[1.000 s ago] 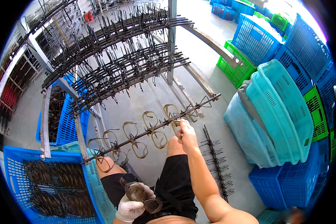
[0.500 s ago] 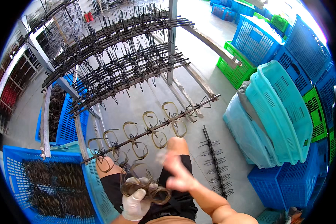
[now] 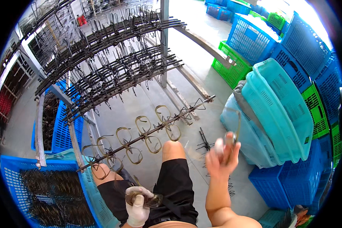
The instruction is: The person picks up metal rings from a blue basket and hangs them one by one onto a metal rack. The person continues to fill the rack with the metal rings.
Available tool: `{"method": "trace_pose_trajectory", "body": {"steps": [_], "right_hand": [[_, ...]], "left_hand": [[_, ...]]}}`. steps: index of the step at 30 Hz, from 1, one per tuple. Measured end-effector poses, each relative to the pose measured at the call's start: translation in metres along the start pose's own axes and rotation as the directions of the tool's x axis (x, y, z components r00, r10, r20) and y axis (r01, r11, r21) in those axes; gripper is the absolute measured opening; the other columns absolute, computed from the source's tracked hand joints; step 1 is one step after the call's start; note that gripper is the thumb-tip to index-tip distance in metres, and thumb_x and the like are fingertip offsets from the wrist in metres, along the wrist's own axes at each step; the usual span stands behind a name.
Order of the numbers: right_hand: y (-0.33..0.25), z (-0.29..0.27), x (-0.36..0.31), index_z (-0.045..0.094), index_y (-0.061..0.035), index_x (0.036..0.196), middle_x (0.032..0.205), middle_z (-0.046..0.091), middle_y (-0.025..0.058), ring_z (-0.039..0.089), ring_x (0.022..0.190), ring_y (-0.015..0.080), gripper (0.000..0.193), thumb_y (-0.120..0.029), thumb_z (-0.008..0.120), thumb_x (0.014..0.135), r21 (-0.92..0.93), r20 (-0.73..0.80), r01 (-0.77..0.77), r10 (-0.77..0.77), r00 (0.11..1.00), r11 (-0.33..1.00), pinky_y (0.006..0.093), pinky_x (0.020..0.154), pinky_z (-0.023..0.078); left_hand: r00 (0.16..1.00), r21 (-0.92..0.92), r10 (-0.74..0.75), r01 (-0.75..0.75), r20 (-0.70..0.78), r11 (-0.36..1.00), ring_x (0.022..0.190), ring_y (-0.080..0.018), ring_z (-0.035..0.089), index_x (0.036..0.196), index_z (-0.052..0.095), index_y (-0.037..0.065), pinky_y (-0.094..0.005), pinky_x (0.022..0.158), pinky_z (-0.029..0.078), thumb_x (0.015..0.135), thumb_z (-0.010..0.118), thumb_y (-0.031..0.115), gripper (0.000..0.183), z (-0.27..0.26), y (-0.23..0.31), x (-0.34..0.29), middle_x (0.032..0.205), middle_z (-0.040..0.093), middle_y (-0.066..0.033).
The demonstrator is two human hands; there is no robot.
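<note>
My left hand (image 3: 137, 212), in a white glove, is closed around a bundle of thin brownish C-shaped bands (image 3: 154, 200) above my lap. Out to the right, my right hand (image 3: 221, 159) is raised with a single thin curved band (image 3: 238, 121) between its fingers; the fingers are partly blurred and some have white covers. A long dark rod with hooks (image 3: 145, 135) lies slanted across in front of my knees. Several similar bands (image 3: 153, 152) sit along both its sides, while the hooks at its far right end hold none.
Beyond the rod, a metal rack (image 3: 164, 41) carries several hooked rods. Another hooked rod (image 3: 205, 139) lies on the floor, partly behind my right hand. At left, a blue crate (image 3: 11, 182) holds many dark bands. Stacked turquoise baskets (image 3: 281, 110) and blue crates (image 3: 287, 182) stand at right.
My right hand has moved from above my lap out to the right and up, now with a band in its fingers. The bundle in my left hand has tipped lower. The view has shifted slightly.
</note>
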State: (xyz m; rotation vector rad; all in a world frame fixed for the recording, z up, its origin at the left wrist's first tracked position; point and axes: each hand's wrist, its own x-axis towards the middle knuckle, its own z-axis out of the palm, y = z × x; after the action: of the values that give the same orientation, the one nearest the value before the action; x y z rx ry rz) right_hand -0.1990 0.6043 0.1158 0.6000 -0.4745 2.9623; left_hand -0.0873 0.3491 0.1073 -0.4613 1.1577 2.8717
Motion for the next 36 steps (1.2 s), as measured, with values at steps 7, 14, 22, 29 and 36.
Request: {"method": "trace_pose_trajectory", "body": {"steps": [7, 14, 22, 29, 36], "right_hand": [[0.018, -0.110, 0.066, 0.052, -0.0094, 0.115, 0.078, 0.054, 0.0018, 0.041, 0.055, 0.0105, 0.034, -0.036, 0.048, 0.095, -0.464, -0.557, -0.519, 0.218, 0.801, 0.718, 0.0247, 0.049, 0.032], [0.028, -0.115, 0.084, 0.057, -0.0067, 0.097, 0.064, 0.045, -0.0015, 0.035, 0.050, 0.0063, 0.026, -0.032, 0.051, 0.094, -0.558, -0.520, -0.458, 0.138, 0.843, 0.692, 0.0217, 0.040, 0.026], [0.019, -0.140, 0.082, 0.063, -0.0034, 0.097, 0.062, 0.045, -0.0018, 0.039, 0.052, 0.0072, 0.026, -0.027, 0.052, 0.093, -0.677, -0.495, -0.492, 0.156, 0.855, 0.547, 0.0230, 0.045, 0.032], [0.010, -0.106, 0.076, 0.053, 0.0012, 0.112, 0.102, 0.053, 0.0152, 0.050, 0.099, 0.0252, 0.040, -0.030, 0.059, 0.087, -0.956, -0.288, -0.288, -0.362, 0.887, 0.055, 0.0371, 0.089, 0.039], [0.071, 0.022, -0.062, 0.048, 0.0020, 0.126, 0.133, 0.040, 0.0202, 0.038, 0.124, 0.0330, 0.048, -0.030, 0.054, 0.091, -0.916, 0.011, -0.232, 0.597, 0.802, 0.328, 0.0399, 0.105, 0.028]], "left_hand": [[0.843, -0.259, -0.172, 0.340, 0.509, 0.904, 0.111, -0.0275, 0.053, 0.132, 0.042, 0.005, -0.0421, 0.097, 0.044, 0.083, 0.061, 0.008, 0.052, 0.034, 0.036, -0.009, 0.120, 0.054, -0.0128], [0.936, 0.017, -0.318, 0.319, 0.151, 0.948, 0.098, -0.0217, 0.057, 0.109, 0.052, 0.014, -0.0406, 0.088, 0.046, 0.085, 0.063, 0.014, 0.026, 0.040, 0.034, -0.008, 0.105, 0.057, -0.0015], [0.863, -0.178, -0.247, 0.353, 0.440, 0.918, 0.111, -0.0271, 0.053, 0.127, 0.045, 0.008, -0.0406, 0.098, 0.043, 0.073, 0.057, -0.014, 0.060, 0.048, 0.040, -0.009, 0.121, 0.052, -0.0103], [0.872, -0.167, -0.178, 0.280, 0.456, 0.945, 0.102, -0.0238, 0.055, 0.124, 0.047, 0.011, -0.0382, 0.092, 0.045, 0.075, 0.058, -0.012, 0.055, 0.058, 0.036, -0.010, 0.112, 0.053, -0.0063], [0.979, -0.144, 0.071, -0.044, 0.190, 0.989, 0.098, -0.0223, 0.058, 0.116, 0.052, 0.010, -0.0379, 0.087, 0.048, 0.086, 0.064, 0.023, 0.034, 0.043, -0.005, 0.015, 0.105, 0.059, -0.0051]]}}
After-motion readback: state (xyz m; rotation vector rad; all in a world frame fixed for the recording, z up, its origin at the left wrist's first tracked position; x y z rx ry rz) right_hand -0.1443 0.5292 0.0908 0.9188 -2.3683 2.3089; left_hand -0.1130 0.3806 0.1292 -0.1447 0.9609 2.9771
